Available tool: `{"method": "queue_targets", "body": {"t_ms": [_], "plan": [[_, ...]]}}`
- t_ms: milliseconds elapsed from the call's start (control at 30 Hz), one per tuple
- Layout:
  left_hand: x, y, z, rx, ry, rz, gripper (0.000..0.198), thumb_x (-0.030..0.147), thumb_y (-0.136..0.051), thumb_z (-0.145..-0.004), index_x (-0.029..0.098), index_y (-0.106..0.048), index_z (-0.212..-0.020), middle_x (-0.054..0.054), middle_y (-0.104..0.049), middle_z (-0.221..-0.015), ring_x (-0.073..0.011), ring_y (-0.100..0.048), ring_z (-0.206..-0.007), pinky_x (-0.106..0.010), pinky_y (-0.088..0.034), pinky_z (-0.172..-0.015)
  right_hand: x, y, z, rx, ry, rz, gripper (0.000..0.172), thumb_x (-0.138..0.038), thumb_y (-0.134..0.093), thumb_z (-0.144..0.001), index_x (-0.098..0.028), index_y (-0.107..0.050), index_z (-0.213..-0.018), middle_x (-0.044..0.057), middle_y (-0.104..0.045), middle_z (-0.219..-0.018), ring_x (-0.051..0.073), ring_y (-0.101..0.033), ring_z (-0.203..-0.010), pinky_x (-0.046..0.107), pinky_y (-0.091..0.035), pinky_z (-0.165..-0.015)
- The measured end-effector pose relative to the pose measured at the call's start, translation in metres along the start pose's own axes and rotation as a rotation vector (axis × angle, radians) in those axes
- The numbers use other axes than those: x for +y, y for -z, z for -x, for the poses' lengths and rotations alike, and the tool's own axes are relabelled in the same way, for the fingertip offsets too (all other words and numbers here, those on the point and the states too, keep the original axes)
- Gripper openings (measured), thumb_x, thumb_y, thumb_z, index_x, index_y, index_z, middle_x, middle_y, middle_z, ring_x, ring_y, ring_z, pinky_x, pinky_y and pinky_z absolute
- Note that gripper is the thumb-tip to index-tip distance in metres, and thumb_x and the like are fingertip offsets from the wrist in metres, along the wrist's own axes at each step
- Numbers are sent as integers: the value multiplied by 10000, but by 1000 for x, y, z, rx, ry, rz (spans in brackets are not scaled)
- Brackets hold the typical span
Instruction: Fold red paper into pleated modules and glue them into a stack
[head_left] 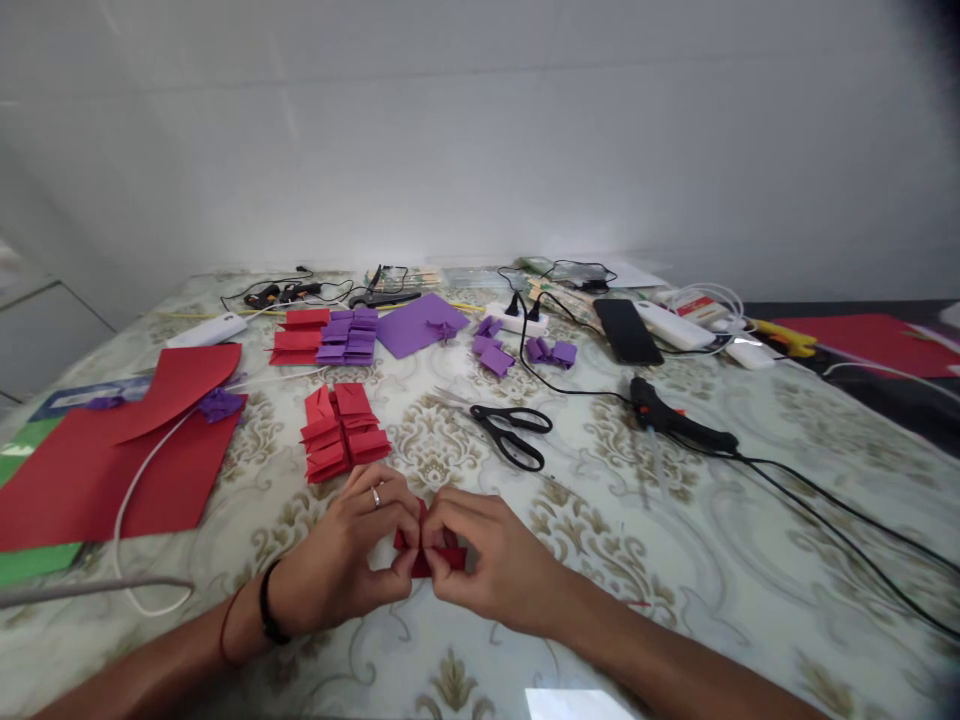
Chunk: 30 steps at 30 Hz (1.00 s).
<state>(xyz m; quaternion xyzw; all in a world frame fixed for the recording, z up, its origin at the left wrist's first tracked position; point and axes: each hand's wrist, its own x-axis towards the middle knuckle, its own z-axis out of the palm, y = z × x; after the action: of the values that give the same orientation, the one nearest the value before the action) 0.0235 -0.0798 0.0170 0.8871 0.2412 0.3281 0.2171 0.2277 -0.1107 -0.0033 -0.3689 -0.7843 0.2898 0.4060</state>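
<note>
Near the front middle of the patterned table, a small folded red paper piece (421, 567) is pinched between both hands. My left hand (352, 550), with a ring and a black wristband, grips its left side. On its right side, my right hand (487, 555) closes thumb and fingers, fingertips close to the left ones. Fingers hide much of the piece. Just beyond my left hand lies a group of folded red pieces (341, 430). Black-handled scissors (510, 425) lie open beyond my right hand, blades pointing left.
Red sheets (150, 480) and a white cable lie at left. Folded purple pieces (349, 337) and a purple sheet (412, 325) are farther back. At right are a black glue gun (679, 420) with its cord, a phone (627, 332) and power strips (675, 325).
</note>
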Motion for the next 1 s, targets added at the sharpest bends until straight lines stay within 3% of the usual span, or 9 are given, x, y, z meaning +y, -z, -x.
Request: {"method": "queue_targets", "body": {"t_ms": [233,667,1000], "plan": [[-3,5,0,11,12,-23,267,-38,-624,-765,208,-597,-863,-4,-683,-934,-195,-564,-977,-359,-480,-968,3,6,-2,6,-20,-3,198,-21,-606,-713,-207,-548,-749,-35,-568,-729,117,-521,-647,225,-406,-626],[-4,0,1,17,-4,11,228,-5,-641,-832,214,-616,-889,-4,-701,-947,-192,-576,-1016,-350,-489,-963,3,3,0,-7,3,-43,142,-59,-616,-815,-200,-601,-803,-8,-601,-781,132,-552,-697,244,-430,-659],[1,2,1,16,-7,9,259,-25,-623,-794,214,-606,-895,-1,-686,-920,-185,-602,-974,-344,-501,-923,0,5,-2,2,33,-48,179,-27,-606,-772,-205,-584,-780,-17,-586,-781,126,-534,-697,240,-413,-653]]}}
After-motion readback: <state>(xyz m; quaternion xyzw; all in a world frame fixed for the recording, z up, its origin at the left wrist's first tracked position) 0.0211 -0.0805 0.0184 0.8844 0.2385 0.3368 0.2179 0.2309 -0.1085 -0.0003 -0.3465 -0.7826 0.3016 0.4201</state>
